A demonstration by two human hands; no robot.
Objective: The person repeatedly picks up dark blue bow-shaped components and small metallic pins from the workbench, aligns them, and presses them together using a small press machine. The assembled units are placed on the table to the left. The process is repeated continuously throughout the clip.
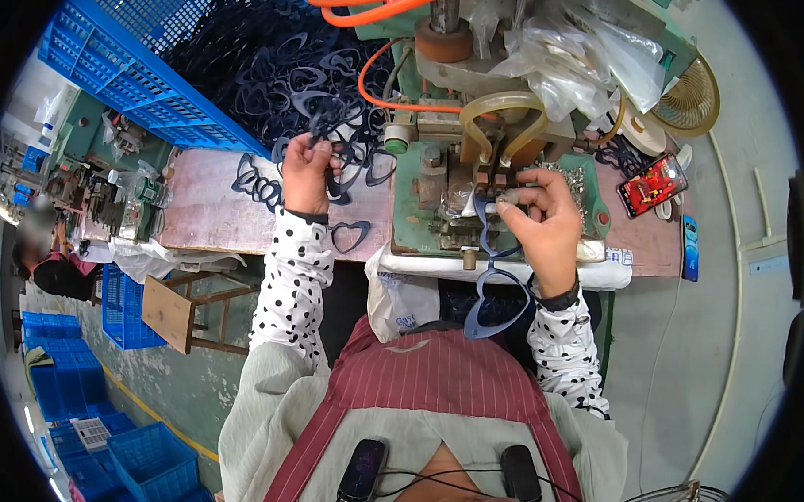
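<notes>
Pinching a dark blue heart-shaped frame (496, 279) at its upper edge, the right hand (543, 219) presses it against the green bench machine (435, 175); the rest dangles below the fingers toward the lap. It looks light, thin and springy, best taken by the rim. The left hand (306, 170) is closed on another frame (327, 130) lifted from the pile (271, 61). Right of the grip lies a red-screened phone (652, 185); below it, a white printed bag (400, 309).

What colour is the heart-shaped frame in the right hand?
Dark blue heart-shaped frame, right hand; head view.
</notes>
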